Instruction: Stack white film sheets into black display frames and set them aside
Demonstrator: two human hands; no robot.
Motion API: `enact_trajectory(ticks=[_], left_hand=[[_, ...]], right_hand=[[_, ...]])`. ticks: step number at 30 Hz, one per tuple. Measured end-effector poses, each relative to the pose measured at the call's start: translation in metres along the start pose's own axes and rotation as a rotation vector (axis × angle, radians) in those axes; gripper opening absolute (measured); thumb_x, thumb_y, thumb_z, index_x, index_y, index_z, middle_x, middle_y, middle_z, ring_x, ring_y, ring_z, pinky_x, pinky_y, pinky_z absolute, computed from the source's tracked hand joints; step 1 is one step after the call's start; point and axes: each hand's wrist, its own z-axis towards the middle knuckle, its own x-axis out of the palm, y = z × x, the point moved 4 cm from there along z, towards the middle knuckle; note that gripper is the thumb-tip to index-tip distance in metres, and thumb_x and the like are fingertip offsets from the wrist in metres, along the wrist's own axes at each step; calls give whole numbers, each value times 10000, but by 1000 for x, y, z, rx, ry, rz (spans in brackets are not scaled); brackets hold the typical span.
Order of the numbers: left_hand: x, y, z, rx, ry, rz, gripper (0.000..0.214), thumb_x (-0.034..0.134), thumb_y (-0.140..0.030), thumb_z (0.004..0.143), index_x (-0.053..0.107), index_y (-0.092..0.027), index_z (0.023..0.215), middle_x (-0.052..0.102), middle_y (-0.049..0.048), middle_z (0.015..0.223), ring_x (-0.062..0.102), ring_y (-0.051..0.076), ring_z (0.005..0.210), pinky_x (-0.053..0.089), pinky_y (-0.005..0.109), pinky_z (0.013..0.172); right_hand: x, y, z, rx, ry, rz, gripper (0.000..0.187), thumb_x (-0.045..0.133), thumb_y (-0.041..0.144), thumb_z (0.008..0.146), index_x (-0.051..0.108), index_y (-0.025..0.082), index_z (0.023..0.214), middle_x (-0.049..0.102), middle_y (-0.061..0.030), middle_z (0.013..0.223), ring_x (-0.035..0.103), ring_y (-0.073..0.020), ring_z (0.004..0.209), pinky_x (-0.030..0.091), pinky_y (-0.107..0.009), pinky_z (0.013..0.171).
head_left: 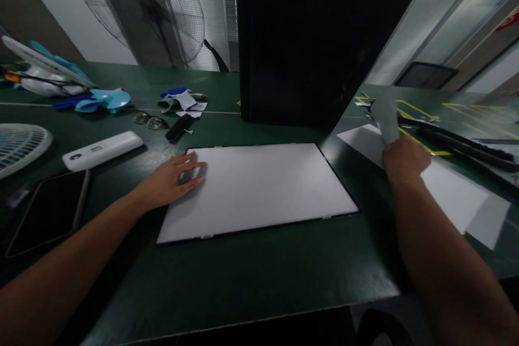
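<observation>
Small fan (18, 146) cut off at left edge — right hand (404, 159) fingers hidden.

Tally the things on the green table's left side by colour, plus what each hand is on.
White: 3 – panel under the left hand, remote-like case, fan grille
Black: 2 – tablet, small black bar
Blue: 1 – blue piece
Pale: 1 – crumpled sheet gripped by the right hand
Total: 7
</observation>
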Motion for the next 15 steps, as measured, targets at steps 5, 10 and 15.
enact_trajectory(ticks=[5,10,15], left_hand=[[-2,-2,0,-18,0,-8,774,444,-829,962,654,-304,1490,469,97,1688,387,397,1580,308,607,1297],[-2,-1,-1,5,-16,-23,735,482,-788,979,656,-290,1491,470,118,1687,391,406,1578,318,634,1286],[-4,-3,-1,-6,1,-19,732,489,-780,977,651,-290,1497,467,113,1690,393,404,1579,317,628,1290]], right_hand=[[-45,20,-28,-77,-264,138,423,437,364,1092,672,62,1272,674,-317,1150,668,-403,1162,485,-515,934],[-60,52,-67,-399,-304,253,420,394,415,1115,668,153,1296,701,-181,1281,667,-294,1199,487,-405,994],[-70,93,-139,-970,-142,310,405,394,440,1130,711,212,1236,734,-87,1276,716,-247,1121,556,-387,938]])
